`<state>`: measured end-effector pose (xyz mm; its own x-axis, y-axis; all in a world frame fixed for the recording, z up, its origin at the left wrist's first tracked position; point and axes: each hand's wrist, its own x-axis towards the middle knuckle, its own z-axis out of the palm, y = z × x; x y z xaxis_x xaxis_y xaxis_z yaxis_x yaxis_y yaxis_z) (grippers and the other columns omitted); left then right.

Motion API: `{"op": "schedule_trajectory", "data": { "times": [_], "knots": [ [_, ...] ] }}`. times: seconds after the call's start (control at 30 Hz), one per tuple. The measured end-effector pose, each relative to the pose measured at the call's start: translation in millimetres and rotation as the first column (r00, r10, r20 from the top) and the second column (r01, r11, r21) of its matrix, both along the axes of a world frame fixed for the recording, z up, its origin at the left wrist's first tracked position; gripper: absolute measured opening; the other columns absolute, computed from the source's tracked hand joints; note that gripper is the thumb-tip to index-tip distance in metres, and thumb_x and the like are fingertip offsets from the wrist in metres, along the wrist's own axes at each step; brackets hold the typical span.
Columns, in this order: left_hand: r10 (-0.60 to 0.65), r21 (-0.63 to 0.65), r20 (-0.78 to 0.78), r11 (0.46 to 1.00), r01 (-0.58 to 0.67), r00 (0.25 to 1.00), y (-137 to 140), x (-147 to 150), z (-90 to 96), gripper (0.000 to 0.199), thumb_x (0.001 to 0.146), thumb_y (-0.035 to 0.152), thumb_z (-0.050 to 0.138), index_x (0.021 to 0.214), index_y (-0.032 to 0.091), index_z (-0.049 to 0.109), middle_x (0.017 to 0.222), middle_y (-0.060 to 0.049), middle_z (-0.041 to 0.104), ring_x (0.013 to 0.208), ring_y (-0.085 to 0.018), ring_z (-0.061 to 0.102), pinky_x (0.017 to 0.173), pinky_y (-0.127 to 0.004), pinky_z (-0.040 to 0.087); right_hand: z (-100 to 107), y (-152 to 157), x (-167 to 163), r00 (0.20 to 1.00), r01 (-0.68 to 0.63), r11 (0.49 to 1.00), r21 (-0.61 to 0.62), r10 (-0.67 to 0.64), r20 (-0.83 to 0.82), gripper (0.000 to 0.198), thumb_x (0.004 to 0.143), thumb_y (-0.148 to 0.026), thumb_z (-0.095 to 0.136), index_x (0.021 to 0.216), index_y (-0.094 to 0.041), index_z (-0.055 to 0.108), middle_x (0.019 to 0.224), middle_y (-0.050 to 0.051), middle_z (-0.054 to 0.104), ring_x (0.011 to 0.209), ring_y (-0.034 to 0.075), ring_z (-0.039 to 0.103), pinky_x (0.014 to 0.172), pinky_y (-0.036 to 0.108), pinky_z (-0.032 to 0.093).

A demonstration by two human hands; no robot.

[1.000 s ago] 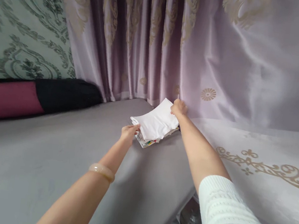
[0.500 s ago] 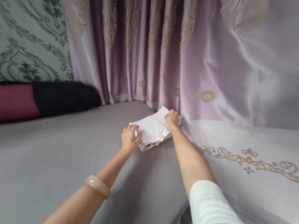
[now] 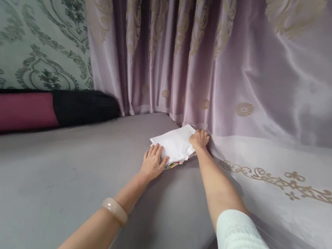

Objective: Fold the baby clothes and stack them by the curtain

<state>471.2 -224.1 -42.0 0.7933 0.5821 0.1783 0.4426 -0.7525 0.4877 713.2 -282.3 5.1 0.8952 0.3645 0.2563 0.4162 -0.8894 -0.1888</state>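
Observation:
A folded white cloth (image 3: 177, 142) lies flat on the corner of the grey bed surface. Beneath its front edge, a strip with coloured print (image 3: 173, 165) peeks out, so several layers seem to be stacked. My left hand (image 3: 153, 161) rests on the left end of the stack, fingers stretched out and thumb apart. At the opposite end, my right hand (image 3: 199, 138) lies over the right edge of the cloth with its fingers spread and slightly bent. Part of that edge is hidden under the hand.
The grey bed surface (image 3: 56, 183) stretches to the left. Along its far left side lies a long black and dark-red bolster (image 3: 86, 108) against the patterned wall. A shiny mauve curtain (image 3: 231, 88) hangs behind and to the right, close to my right hand.
My right hand has gone from a closed grip to spread fingers on the edge. My left fingers have straightened and flattened onto the cloth, which lies flatter. The view has shifted slightly left.

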Motion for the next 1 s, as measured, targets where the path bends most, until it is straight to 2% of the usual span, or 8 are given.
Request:
{"op": "schedule_trajectory", "data": {
  "times": [0.13, 0.23, 0.37, 0.43, 0.53, 0.6, 0.8, 1.0],
  "knots": [
    [-0.020, -0.055, -0.012, 0.998, 0.020, 1.000, 0.7, -0.3, -7.7, 0.061, 0.098, 0.050, 0.026, 0.149, 0.017, 0.032, 0.160, -0.010, 0.022, 0.146, -0.028, 0.023, 0.117, -0.051, 0.023, -3.7, -4.3, 8.3, 0.993, -0.014, 0.999, -0.042, 0.009, -0.115, 0.041, 0.094, -0.027, 0.036, 0.121, -0.011, 0.063, 0.124, 0.017, 0.062, 0.120, 0.030, 0.052, 0.105, 0.045, 0.031],
    [-0.044, -0.078, -0.012, 0.996, 0.043, 0.999, 3.0, -2.4, -5.4, 0.062, 0.098, 0.052, 0.026, 0.150, 0.019, 0.030, 0.160, -0.009, 0.021, 0.146, -0.027, 0.023, 0.117, -0.049, 0.024, 1.2, -6.0, 12.8, 0.990, -0.025, 0.998, -0.060, 0.016, -0.141, 0.043, 0.095, -0.029, 0.034, 0.118, -0.011, 0.065, 0.119, 0.017, 0.065, 0.116, 0.029, 0.055, 0.105, 0.047, 0.030],
    [-0.040, -0.074, -0.015, 0.997, 0.039, 0.999, 10.7, -15.3, 1.0, 0.061, 0.099, 0.051, 0.025, 0.150, 0.019, 0.028, 0.160, -0.011, 0.023, 0.147, -0.024, 0.022, 0.117, -0.047, 0.024, 9.5, 1.7, 0.7, 0.993, -0.063, 0.997, -0.054, 0.057, -0.101, 0.047, 0.097, -0.030, 0.027, 0.126, -0.010, 0.059, 0.134, 0.019, 0.054, 0.130, 0.030, 0.043, 0.109, 0.050, 0.026],
    [0.002, -0.061, -0.032, 0.998, -0.004, 0.999, 18.2, -29.2, 0.0, 0.060, 0.099, 0.049, 0.024, 0.150, 0.019, 0.028, 0.159, -0.012, 0.025, 0.147, -0.023, 0.023, 0.116, -0.046, 0.025, 10.7, 10.2, -15.1, 0.989, -0.136, 0.990, -0.041, 0.133, -0.068, 0.049, 0.098, -0.032, 0.024, 0.131, -0.013, 0.055, 0.142, 0.017, 0.047, 0.136, 0.031, 0.034, 0.110, 0.052, 0.023],
    [0.076, -0.003, -0.085, 0.997, -0.077, 0.993, 34.9, -61.8, -7.6, 0.058, 0.099, 0.048, 0.024, 0.149, 0.020, 0.030, 0.157, -0.012, 0.030, 0.145, -0.024, 0.027, 0.116, -0.046, 0.025, 7.0, 23.0, -43.8, 0.956, -0.290, 0.957, -0.027, 0.288, -0.055, 0.050, 0.098, -0.039, 0.025, 0.133, -0.017, 0.053, 0.147, 0.015, 0.042, 0.138, 0.033, 0.029, 0.109, 0.057, 0.023],
    [0.130, 0.050, -0.141, 0.991, -0.125, 0.981, 48.5, -90.4, -13.9, 0.058, 0.098, 0.048, 0.025, 0.148, 0.019, 0.032, 0.156, -0.013, 0.032, 0.144, -0.025, 0.029, 0.116, -0.046, 0.025, 1.6, 28.2, -60.4, 0.939, -0.340, 0.940, -0.032, 0.338, -0.070, 0.052, 0.098, -0.043, 0.025, 0.136, -0.018, 0.051, 0.151, 0.015, 0.037, 0.140, 0.034, 0.025, 0.108, 0.061, 0.021],
    [0.265, 0.191, -0.277, 0.957, -0.217, 0.924, 90.9, -188.8, -23.8, 0.061, 0.096, 0.048, 0.024, 0.146, 0.013, 0.034, 0.154, -0.014, 0.035, 0.143, -0.026, 0.031, 0.116, -0.047, 0.022, -12.7, 28.5, -77.9, 0.946, -0.321, 0.946, -0.035, 0.320, -0.051, 0.057, 0.099, -0.047, 0.021, 0.142, -0.019, 0.044, 0.153, 0.016, 0.033, 0.141, 0.035, 0.022, 0.108, 0.065, 0.017],
    [0.454, 0.236, -0.364, 0.889, -0.392, 0.813, 122.0, -275.8, -27.7, 0.063, 0.096, 0.048, 0.021, 0.143, 0.011, 0.038, 0.154, -0.016, 0.035, 0.143, -0.028, 0.031, 0.115, -0.046, 0.023, -9.7, 26.3, -76.2, 0.949, -0.315, 0.949, -0.030, 0.314, -0.036, 0.056, 0.099, -0.045, 0.021, 0.142, -0.018, 0.044, 0.152, 0.016, 0.035, 0.140, 0.033, 0.025, 0.108, 0.063, 0.019]
  ]
}}
